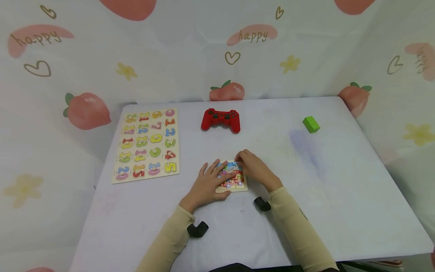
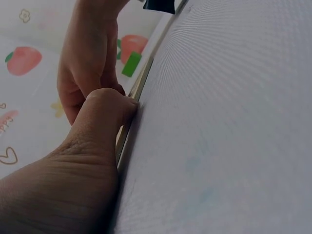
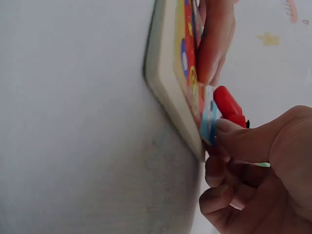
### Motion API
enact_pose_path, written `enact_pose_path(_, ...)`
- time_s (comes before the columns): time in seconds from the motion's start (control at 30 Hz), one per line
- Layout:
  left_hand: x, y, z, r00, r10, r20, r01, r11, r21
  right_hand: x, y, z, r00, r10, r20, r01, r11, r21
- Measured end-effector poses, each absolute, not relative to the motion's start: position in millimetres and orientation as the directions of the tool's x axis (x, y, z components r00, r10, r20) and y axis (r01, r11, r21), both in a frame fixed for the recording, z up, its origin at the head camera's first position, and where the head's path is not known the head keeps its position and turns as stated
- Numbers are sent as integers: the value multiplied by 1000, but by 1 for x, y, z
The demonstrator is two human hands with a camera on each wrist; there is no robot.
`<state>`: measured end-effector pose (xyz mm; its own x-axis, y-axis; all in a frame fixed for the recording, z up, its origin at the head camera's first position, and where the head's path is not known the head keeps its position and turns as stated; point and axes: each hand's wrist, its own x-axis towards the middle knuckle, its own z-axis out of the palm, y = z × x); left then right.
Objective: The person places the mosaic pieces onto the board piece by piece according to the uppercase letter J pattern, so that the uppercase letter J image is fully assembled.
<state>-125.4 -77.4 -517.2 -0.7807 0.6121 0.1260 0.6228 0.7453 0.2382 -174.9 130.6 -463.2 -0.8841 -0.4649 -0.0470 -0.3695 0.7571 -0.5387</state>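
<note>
A small wooden jigsaw puzzle (image 1: 234, 183) with a colourful red, blue and yellow picture lies on the white-covered table. My left hand (image 1: 205, 189) is spread across its left part, with the fingers over the picture and the thumb at the near edge. At the puzzle's upper right corner, my right hand (image 1: 255, 168) pinches a light-blue puzzle piece (image 3: 208, 122) between thumb and fingers. In the right wrist view that piece stands tilted at the board's corner. Part of the picture is hidden under the left hand's fingers.
A number puzzle board (image 1: 146, 145) lies at the left. Behind the small puzzle is a red game controller (image 1: 221, 119). A green block (image 1: 311, 124) sits at the back right. A patterned cloth (image 1: 183, 49) hangs behind the table.
</note>
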Motion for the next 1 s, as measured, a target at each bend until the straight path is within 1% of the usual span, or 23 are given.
enact_pose_path(0.17, -126, -79, -517, -774, 619, 136, 631, 732, 256, -184, 132, -467, -884, -463, -60, -340, 726, -597)
enact_pose_path(0.33, -126, -79, -516, -770, 623, 135, 635, 729, 256, -191, 133, -469, -871, -483, -90, -336, 719, -609)
enact_pose_path(0.6, -125, -78, -517, -765, 629, 136, 640, 723, 260, -193, 140, -463, -861, -488, -143, -285, 695, -660)
enact_pose_path(0.83, -124, -82, -520, -780, 612, 132, 623, 737, 261, -197, 151, -452, -878, -459, -134, -256, 688, -679)
enact_pose_path(1.0, -126, -80, -522, -774, 616, 146, 629, 724, 284, -205, 182, -444, -899, -415, -142, -225, 714, -662)
